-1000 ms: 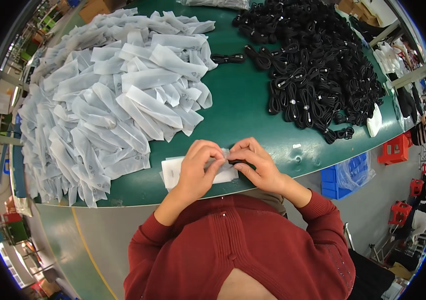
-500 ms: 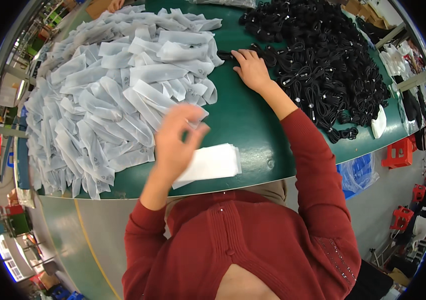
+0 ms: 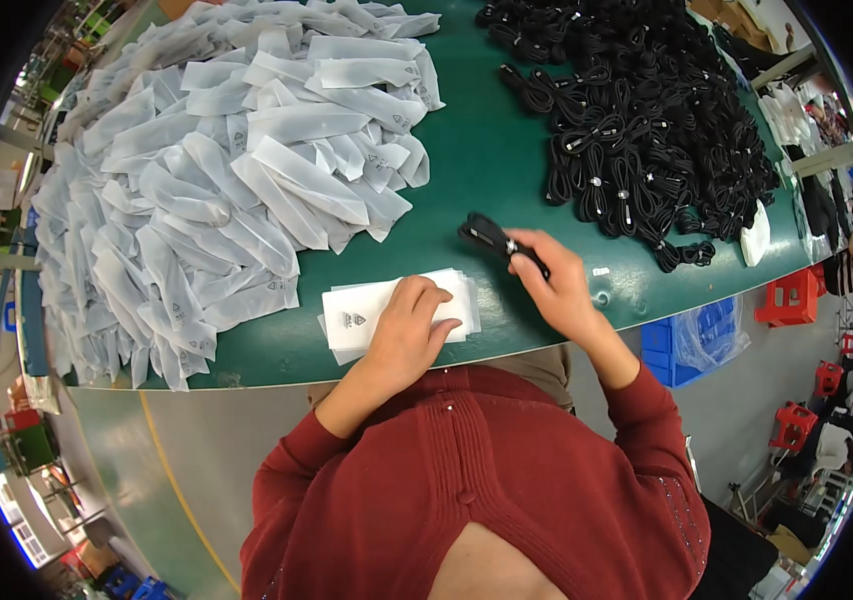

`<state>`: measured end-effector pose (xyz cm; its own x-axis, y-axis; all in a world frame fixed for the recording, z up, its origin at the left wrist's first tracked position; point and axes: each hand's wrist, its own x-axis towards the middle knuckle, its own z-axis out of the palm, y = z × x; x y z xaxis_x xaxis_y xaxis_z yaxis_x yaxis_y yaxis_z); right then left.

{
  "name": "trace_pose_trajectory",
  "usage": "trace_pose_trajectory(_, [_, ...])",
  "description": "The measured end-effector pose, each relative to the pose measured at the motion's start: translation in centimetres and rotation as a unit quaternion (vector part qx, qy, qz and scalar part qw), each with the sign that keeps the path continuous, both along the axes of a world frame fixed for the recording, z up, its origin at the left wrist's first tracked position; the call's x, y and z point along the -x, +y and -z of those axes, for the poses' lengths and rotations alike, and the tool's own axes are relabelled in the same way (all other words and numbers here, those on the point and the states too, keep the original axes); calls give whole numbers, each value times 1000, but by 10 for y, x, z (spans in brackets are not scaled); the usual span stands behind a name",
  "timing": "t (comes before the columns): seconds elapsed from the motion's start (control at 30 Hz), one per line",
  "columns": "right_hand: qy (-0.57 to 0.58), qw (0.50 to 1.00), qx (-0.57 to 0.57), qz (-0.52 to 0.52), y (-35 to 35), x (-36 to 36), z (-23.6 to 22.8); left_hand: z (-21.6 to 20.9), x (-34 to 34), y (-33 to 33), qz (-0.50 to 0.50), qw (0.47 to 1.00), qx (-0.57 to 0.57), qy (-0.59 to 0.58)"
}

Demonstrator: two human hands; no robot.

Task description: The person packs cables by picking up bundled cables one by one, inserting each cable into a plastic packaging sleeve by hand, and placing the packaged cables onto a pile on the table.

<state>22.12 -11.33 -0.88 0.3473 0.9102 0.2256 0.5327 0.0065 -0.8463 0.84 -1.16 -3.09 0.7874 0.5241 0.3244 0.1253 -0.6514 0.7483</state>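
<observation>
A flat stack of translucent white bags [image 3: 346, 310] lies at the table's front edge. My left hand [image 3: 408, 328] rests on its right half, fingers bent against the top bag and the thumb a little apart from them. To the right, above the tabletop, my right hand [image 3: 558, 285] is closed on a black coiled cable [image 3: 486, 236], pinched between thumb and fingers. The coil points left and away from me. A large heap of similar black cables [image 3: 636, 130] covers the right of the table. On the left spreads a heap of filled translucent bags [image 3: 226, 190].
Between the heaps runs a strip of green tabletop [image 3: 476, 130]. A white piece [image 3: 755, 238] lies at the cable heap's right end, and a small white scrap [image 3: 601, 271] near my right hand. Below the table edge are a blue crate [image 3: 661, 350] and a red stool [image 3: 788, 300].
My right hand has drawn back from the cable heap toward me, bringing a coiled cable. My left hand has come down from above the bags onto the stack.
</observation>
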Motion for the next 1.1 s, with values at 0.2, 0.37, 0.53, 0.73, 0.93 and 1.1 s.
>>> trace_pose_trajectory(0.2, [-77,996,-38,-11,-34,22,0,11,-4,0,4,996,-83,39])
trace_pose_trajectory(0.37, [-163,985,-43,-40,-46,28,1,4,2,5,-43,986,159,-9])
trace_pose_trajectory(0.53, [-180,976,-1,-121,-46,25,-6,1,4,6,-47,983,179,-21])
trace_pose_trajectory(0.73, [410,878,247,-3,-32,31,-3,-19,-1,2,39,998,8,-49])
trace_pose_trajectory(0.93, [701,680,207,-59,-27,23,6,-35,-8,12,39,995,-64,-68])
trace_pose_trajectory(1.1, [73,996,-2,-42,-23,44,7,-38,-10,17,40,996,-41,-65])
